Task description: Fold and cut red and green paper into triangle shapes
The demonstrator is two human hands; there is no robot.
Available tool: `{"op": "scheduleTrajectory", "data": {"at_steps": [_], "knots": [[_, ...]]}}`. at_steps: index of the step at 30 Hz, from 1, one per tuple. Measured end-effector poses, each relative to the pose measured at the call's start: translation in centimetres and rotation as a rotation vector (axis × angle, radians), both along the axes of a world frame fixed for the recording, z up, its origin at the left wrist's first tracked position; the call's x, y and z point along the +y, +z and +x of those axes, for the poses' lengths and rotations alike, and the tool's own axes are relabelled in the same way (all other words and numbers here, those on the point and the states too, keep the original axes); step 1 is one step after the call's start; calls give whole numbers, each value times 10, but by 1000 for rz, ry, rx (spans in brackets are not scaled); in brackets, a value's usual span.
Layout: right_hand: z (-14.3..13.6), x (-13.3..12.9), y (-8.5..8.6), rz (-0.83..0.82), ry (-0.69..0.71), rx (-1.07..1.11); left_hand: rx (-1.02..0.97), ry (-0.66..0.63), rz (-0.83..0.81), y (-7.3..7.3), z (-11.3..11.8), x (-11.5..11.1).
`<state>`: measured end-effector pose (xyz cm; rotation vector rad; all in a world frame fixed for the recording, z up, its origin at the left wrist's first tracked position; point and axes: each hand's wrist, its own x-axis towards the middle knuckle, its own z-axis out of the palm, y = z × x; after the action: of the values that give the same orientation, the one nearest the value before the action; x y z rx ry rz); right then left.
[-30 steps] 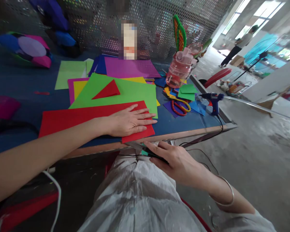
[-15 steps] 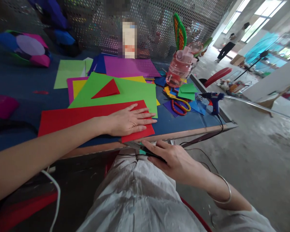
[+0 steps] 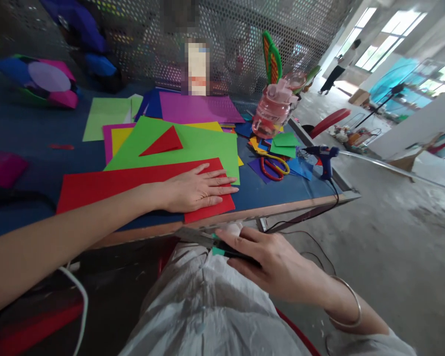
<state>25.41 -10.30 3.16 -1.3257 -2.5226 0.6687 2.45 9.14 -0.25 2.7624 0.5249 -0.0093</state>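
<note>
My left hand [image 3: 195,190] lies flat with spread fingers on a long red sheet [image 3: 107,185] at the table's front edge. Part of that sheet is hidden under the hand and forearm. Below the edge, my right hand [image 3: 261,254] is closed round the black handle of a knife [image 3: 196,237], its grey blade pointing left over my lap. Green tape shows near the handle. Behind the red sheet are a green sheet [image 3: 203,148] and, on it, a red triangle [image 3: 165,142].
Purple sheets [image 3: 200,106], red and yellow scissors [image 3: 272,165], a pink bottle [image 3: 270,111] and a blue glue gun [image 3: 324,157] are on the table [image 3: 267,193]. A person [image 3: 337,69] stands far back right.
My right hand and the knife have shifted slightly down, and more of the blade shows below the table edge. My left hand stays flat on the red sheet.
</note>
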Motion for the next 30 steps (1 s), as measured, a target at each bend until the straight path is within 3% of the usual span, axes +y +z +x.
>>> {"op": "scheduleTrajectory", "data": {"at_steps": [2,5,10,15,19,23,30], "knots": [[10,-1,7,49,-62,43,5,-11,3,0,0,2],[35,14,15,211,-279,45,9,-11,21,1,2,8],[74,78,16,414,-558,-110,-25,44,96,4,12,18],[75,136,1,436,-674,-239,-140,314,215,17,14,14],[64,151,-11,477,-699,-245,-181,551,228,30,2,10],[48,146,-11,496,-594,-184,-108,568,127,32,-6,7],[13,155,-1,265,-38,-73,-96,585,-51,26,-2,5]]}}
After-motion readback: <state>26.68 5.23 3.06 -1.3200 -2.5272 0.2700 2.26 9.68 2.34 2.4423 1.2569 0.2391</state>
